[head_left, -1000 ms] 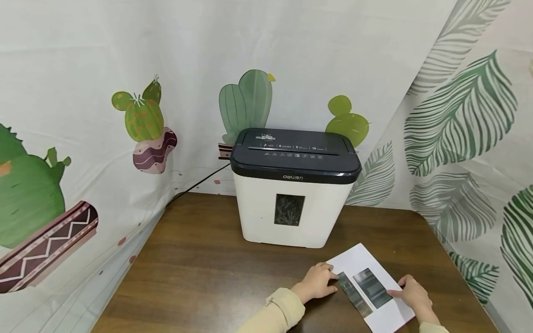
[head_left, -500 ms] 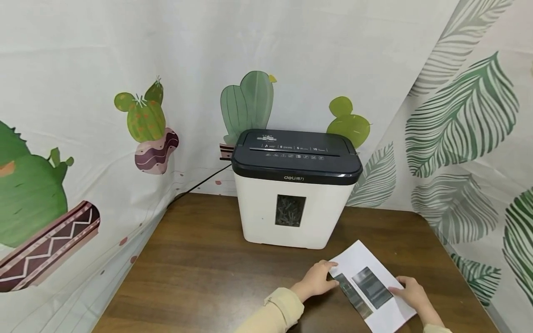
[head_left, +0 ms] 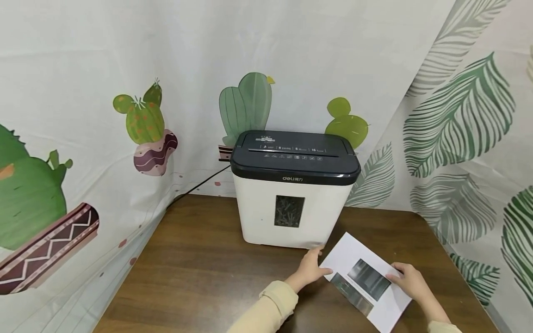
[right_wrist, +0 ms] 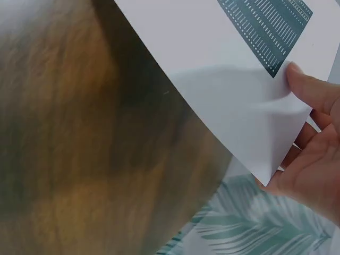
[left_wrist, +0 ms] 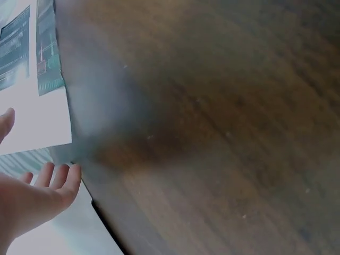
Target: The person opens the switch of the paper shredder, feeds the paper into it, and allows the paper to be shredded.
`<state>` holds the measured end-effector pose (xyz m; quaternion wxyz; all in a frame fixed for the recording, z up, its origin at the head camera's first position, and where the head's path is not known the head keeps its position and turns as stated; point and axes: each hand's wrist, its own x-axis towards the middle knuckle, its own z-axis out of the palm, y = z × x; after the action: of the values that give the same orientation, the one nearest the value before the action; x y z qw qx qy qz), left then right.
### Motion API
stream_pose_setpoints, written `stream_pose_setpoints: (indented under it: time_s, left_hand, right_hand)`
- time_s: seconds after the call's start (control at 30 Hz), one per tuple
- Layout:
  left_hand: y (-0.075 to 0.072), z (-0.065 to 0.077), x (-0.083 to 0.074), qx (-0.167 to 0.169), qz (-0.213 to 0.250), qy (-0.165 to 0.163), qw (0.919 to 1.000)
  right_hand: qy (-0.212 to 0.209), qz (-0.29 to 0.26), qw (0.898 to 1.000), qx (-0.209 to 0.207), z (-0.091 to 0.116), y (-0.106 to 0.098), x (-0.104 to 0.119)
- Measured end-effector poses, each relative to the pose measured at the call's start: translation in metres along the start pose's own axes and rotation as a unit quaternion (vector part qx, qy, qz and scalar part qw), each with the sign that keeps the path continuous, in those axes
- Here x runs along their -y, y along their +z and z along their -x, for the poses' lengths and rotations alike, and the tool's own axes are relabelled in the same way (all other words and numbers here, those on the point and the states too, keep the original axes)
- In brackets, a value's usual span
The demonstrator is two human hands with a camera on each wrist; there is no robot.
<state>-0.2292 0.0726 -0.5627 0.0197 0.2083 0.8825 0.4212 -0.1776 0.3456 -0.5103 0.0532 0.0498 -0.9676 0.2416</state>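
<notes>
A white sheet of paper (head_left: pixel 347 249) printed with two dark pictures is held just above the right part of the table. My right hand (head_left: pixel 410 282) pinches its right edge; the right wrist view shows the thumb on top of the sheet (right_wrist: pixel 223 101) and the fingers behind it. My left hand (head_left: pixel 309 268) is at the sheet's left corner, its fingers extended towards the base of the paper shredder (head_left: pixel 258 208). In the left wrist view, the left hand's fingertips (left_wrist: pixel 73 172) stand apart from the paper (left_wrist: pixel 40 125), with the thumb spread away from them.
The white shredder with a black top stands at the back of the brown wooden table (head_left: pixel 187 259). A feed slot (head_left: pixel 293 152) runs across its top, and shreds show through its front window (head_left: pixel 289 211). A black cord (head_left: pixel 195 185) trails left. Printed curtains (head_left: pixel 187 55) hang behind.
The sheet has turned counter-clockwise and shifted left and up towards the shredder, the right hand moving with it. My left hand has moved up and left, its fingers coming off the paper's edge.
</notes>
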Motion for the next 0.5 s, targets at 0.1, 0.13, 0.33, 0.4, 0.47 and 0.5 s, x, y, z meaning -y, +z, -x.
stream_pose_setpoints:
  time_s: [0.1,0.13,0.33,0.4,0.47,0.5]
  left_hand:
    - [-0.002,-0.004,-0.001,-0.006,0.026,-0.02,0.9994]
    - [-0.004,-0.004,0.0,-0.009,0.029,-0.026,0.9992]
    - [-0.02,-0.008,0.007,-0.006,0.105,-0.033,0.9939]
    - [-0.025,-0.01,0.011,0.009,0.158,-0.03,0.9869]
    - [-0.029,-0.01,0.016,0.019,0.199,-0.025,0.9796]
    - [-0.03,-0.01,0.017,0.022,0.213,-0.021,0.9765]
  right_hand:
    - [-0.012,0.002,1.0,-0.014,0.0,-0.004,0.009]
    - [-0.017,0.002,1.0,-0.015,-0.002,-0.004,0.014]
    - [-0.032,0.01,0.999,-0.014,-0.009,-0.015,0.046]
    - [-0.042,0.015,0.999,-0.019,-0.01,-0.018,0.056]
    - [-0.061,0.019,0.997,-0.031,-0.011,-0.019,0.066]
    - [-0.071,0.021,0.997,-0.037,-0.012,-0.02,0.07]
